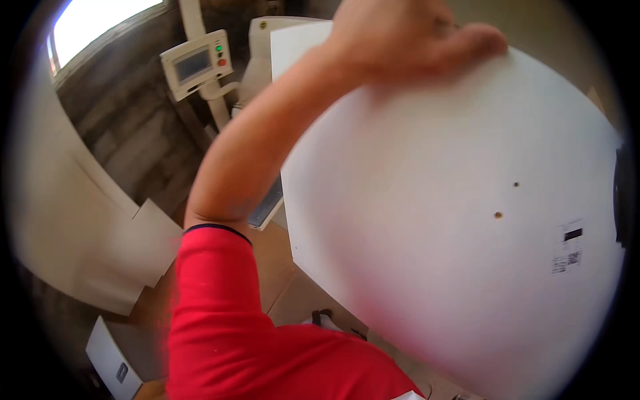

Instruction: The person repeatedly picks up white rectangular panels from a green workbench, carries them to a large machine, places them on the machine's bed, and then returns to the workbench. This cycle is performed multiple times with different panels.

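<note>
A large white panel [427, 200] stands tilted close in front of me and fills the right half of the view. It has two small holes and a printed label [567, 247] on its face. My left hand [407, 40] reaches up to the panel's upper edge and grips it, thumb pointing right; the other fingers are mostly out of sight. My left arm in its red sleeve [217, 273] crosses the view beside the panel. My right hand does not show. A dark object [621, 197] touches the panel's right edge; I cannot make out what it is.
To the left stands a machine control screen [193, 65] with a green and a red button. Pale panels [80, 200] lean along the left side. A small white board with a dark handle [117, 363] is at the lower left. A window [100, 30] is at the upper left.
</note>
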Motion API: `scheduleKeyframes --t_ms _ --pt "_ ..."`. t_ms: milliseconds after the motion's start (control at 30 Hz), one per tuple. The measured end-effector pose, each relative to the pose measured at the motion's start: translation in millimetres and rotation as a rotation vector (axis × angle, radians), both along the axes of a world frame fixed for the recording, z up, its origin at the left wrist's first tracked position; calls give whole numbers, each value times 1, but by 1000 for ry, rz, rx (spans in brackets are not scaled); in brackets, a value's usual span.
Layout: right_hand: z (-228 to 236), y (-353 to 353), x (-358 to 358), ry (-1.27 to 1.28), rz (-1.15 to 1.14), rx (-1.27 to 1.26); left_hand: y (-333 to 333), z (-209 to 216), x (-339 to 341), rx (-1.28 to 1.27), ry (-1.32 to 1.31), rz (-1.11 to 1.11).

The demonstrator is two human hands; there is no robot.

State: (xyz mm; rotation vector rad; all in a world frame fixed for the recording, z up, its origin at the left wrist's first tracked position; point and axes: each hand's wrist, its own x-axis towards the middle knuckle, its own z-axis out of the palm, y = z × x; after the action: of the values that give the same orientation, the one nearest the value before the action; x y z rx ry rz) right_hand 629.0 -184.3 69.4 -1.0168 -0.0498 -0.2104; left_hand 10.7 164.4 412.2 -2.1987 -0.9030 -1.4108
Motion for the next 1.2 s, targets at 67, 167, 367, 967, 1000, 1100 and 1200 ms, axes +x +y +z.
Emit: scheduleKeyframes --t_ms 67,167,367,967,1000,1100,1200 --pt "-4 42 5 -46 115 -22 -39 -30 -6 -113 -69 135" --pt "1 101 -19 -151 345 -14 -101 -83 -15 -89 19 323" --pt "41 111 -92 -277 735 179 -274 -93 -77 -302 -178 503" --pt "256 372 -382 -237 1785 649 -429 -9 -207 271 -313 1095" --pt "262 356 -424 -217 1789 649 -425 11 -213 245 -316 1118" --pt "279 326 -542 -353 1769 431 -417 47 -247 261 -392 1206" --pt "226 413 -616 -61 1780 354 -438 54 -308 321 -537 1208"
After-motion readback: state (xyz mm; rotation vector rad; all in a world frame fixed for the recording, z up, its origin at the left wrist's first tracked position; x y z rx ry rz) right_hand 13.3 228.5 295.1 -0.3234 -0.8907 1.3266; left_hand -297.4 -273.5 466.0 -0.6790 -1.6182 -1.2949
